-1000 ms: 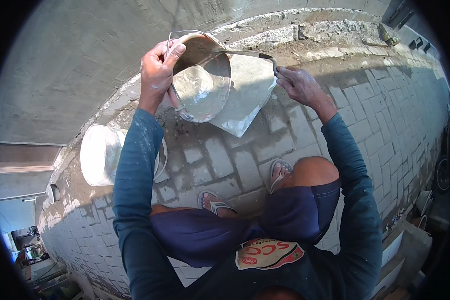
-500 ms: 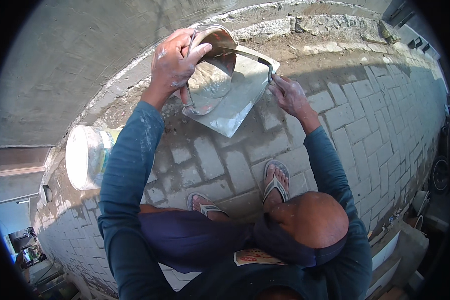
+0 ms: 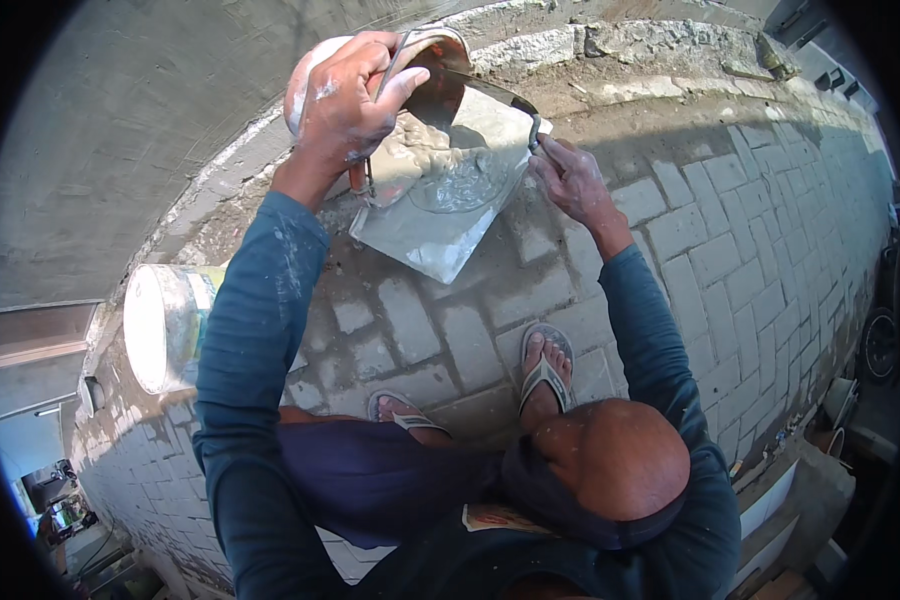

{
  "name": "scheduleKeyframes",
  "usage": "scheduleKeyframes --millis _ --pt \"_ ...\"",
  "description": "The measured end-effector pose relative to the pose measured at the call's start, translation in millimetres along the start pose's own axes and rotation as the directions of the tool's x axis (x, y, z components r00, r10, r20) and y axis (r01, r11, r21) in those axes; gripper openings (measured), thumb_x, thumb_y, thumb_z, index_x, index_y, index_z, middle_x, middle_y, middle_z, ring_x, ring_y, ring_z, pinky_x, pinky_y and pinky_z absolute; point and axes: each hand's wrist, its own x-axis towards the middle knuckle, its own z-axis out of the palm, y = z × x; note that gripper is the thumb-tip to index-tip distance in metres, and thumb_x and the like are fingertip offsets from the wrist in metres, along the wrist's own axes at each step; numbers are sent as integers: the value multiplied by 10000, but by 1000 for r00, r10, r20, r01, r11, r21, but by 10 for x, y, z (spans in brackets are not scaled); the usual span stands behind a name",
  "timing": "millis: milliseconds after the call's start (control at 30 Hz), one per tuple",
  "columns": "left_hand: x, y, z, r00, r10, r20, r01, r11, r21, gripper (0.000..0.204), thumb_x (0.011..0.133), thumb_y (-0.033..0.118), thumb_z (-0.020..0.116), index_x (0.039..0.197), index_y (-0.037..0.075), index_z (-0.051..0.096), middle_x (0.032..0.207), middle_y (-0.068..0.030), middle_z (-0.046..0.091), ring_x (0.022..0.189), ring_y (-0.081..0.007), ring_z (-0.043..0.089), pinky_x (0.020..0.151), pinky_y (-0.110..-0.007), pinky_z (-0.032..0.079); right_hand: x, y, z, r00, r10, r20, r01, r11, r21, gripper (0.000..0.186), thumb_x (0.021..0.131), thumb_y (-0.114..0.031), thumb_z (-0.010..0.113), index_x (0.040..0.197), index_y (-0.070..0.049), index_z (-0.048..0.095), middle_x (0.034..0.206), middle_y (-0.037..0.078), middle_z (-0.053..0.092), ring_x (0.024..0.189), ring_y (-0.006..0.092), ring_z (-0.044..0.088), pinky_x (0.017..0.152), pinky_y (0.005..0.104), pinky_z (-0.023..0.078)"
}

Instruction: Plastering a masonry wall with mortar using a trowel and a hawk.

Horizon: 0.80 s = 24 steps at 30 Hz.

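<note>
Wet mix (image 3: pixel 460 180) has slid from the tilted bucket (image 3: pixel 436 36) onto the sheet (image 3: pixel 430 250). Left fingers (image 3: pixel 402 92) clasp the bucket; right fingers (image 3: pixel 552 153) curl tightly around the trowel's (image 3: pixel 510 99) handle.

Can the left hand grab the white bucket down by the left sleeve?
Probably not right now: the left hand is busy gripping the tilted bucket, and the white bucket is back beside the left sleeve, away from its fingers.
</note>
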Motion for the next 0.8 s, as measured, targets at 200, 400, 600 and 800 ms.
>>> scheduleKeyframes --millis 200,400,600,800 --pt "-34 -66 74 979 -187 -84 183 981 -62 388 832 163 760 660 -12 460 1031 -134 708 745 -169 606 669 -313 481 74 7 -61 998 -24 64 27 998 -48 354 914 -187 642 1187 36 608 891 228 639 782 401 626 706 449 489" --pt "-200 -626 -287 845 -501 -188 469 862 -192 253 889 205 741 974 -33 721 972 -70 708 807 -117 626 761 -250 489 -354 -538 -403 882 411 232 -472 746 470 241 976 -208 583 1019 26 625 786 70 629 632 164 610 563 308 494" --pt "-322 -836 -333 645 -756 -113 573 576 -583 327 893 244 755 1049 -41 714 966 -67 703 833 -100 619 774 -243 497 -283 -250 -644 688 595 416 -724 523 450 271 1003 -237 530 905 6 601 766 43 598 588 94 565 468 253 488" --pt "-426 -890 -488 634 -737 -236 545 642 -540 267 882 220 762 966 -31 734 865 -30 692 761 -74 575 714 -223 464 -236 -239 -566 558 645 523 -829 401 390 277 1008 -225 512 922 31 568 804 73 592 587 115 566 443 262 487"
